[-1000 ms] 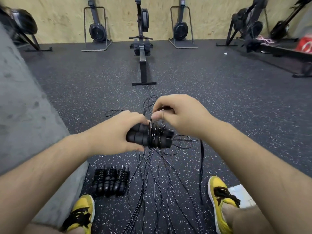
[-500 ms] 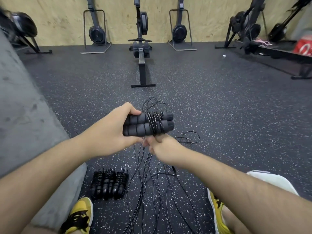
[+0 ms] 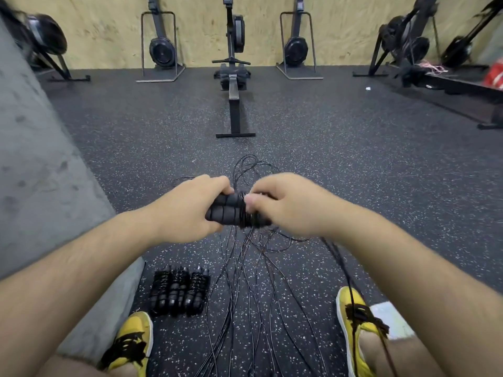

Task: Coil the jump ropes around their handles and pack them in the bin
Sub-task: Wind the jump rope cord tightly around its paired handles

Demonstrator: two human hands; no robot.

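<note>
Right hand [image 3: 288, 205] back atop handles [image 3: 226, 212], formerly below them.

Pair of black ribbed foam handles [image 3: 227, 210] lying side by side, level, left hand [image 3: 187, 208] gripping left end. Thin black cord [image 3: 245, 216] wrapping around handles' middle, several turns showing; right hand [image 3: 288, 205] curling over wraps, hiding right end. Loose ropes [image 3: 245, 281] trailing down from handles, sprawling in long tangled strands across floor. Three coiled bundles [image 3: 178, 291] lying side by side on floor at lower left, touching, each wound tight with cord.
</note>
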